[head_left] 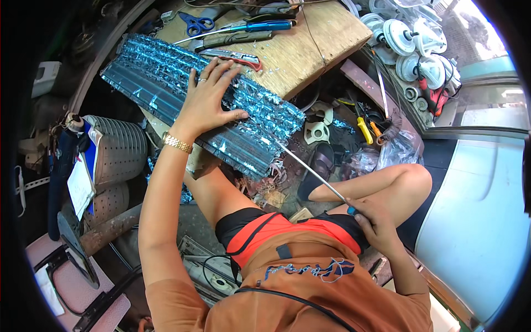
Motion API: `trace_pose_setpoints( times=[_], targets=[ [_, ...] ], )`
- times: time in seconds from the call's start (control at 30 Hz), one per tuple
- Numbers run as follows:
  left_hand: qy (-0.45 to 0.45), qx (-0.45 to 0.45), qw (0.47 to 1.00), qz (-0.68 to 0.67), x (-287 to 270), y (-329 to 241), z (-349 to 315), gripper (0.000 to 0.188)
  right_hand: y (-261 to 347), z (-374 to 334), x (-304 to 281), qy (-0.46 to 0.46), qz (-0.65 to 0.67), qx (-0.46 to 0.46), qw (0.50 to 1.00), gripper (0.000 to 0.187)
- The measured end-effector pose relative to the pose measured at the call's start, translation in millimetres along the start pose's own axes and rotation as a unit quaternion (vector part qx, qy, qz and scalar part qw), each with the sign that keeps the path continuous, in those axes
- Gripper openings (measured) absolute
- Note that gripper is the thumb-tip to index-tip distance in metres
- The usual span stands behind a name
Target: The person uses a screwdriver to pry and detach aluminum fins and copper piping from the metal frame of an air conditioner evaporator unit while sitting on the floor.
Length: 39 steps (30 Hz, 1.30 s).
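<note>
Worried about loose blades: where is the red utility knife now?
In the head view, the red utility knife lies slightly left of centre near the top, on the wooden board, just beyond the left hand.

- Brown short-sleeved shirt [381,296], dark blue lettering [310,269], pale thread-like outline
- Black cord [301,300] across shirt
- Red-orange and black shorts [253,237]
- Gold-coloured link band [177,143], left wrist [186,126]
- Thin ring [203,80], left hand [210,98]
- Dark shoe [322,160]

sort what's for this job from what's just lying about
In use:
- shredded metallic-blue slab under left hand
- silver metal rod with blue grip in right hand

Seemingly lying about:
- blue-handled scissors
- red-and-silver box cutter
- white plastic discs
</note>
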<state>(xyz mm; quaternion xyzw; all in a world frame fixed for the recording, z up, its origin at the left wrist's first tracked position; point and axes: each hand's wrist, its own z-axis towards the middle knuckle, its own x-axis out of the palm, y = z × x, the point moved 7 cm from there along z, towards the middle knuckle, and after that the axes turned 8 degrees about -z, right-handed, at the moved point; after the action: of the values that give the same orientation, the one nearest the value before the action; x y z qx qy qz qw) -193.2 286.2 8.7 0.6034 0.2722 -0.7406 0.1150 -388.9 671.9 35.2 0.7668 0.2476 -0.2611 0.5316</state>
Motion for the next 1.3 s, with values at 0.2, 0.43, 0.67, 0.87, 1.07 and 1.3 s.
trace_pose_setpoints(
  times=[0.2, 0.43, 0.67, 0.87, 1.07, 1.3],
  targets=[
    [-0.009, 0.012, 1.0, 0.004, 6.5, 0.5, 1.6, 0.116, -8.8, -0.6, 2.7, 0.088, 0.116, 0.114, 0.983, 0.041],
    [0.003, 0.012, 1.0, 0.026, 8.9, 2.8, 2.0, 0.123, -15.0, 1.8, 5.1, 0.123, 0.177, 0.143, 0.966, 0.041],
    [-0.011, 0.014, 1.0, 0.0, 10.2, 1.1, 3.4, 0.117, -3.3, 15.2, -15.8, 0.179, 0.145, 0.182, 0.956, 0.04],
    [0.001, 0.014, 1.0, -0.013, 10.9, 1.8, 2.6, 0.114, -21.0, 9.6, 4.3, 0.173, 0.169, 0.142, 0.96, 0.038],
    [0.004, 0.023, 1.0, -0.006, 11.1, -2.3, 5.8, 0.113, -42.8, 9.9, 48.2, 0.137, 0.273, 0.108, 0.946, 0.038],
    [0.004, 0.027, 1.0, 0.009, 9.2, 0.6, 4.7, 0.115, -46.4, -11.3, 96.3, 0.203, 0.429, 0.266, 0.839, 0.041]
  ],
)
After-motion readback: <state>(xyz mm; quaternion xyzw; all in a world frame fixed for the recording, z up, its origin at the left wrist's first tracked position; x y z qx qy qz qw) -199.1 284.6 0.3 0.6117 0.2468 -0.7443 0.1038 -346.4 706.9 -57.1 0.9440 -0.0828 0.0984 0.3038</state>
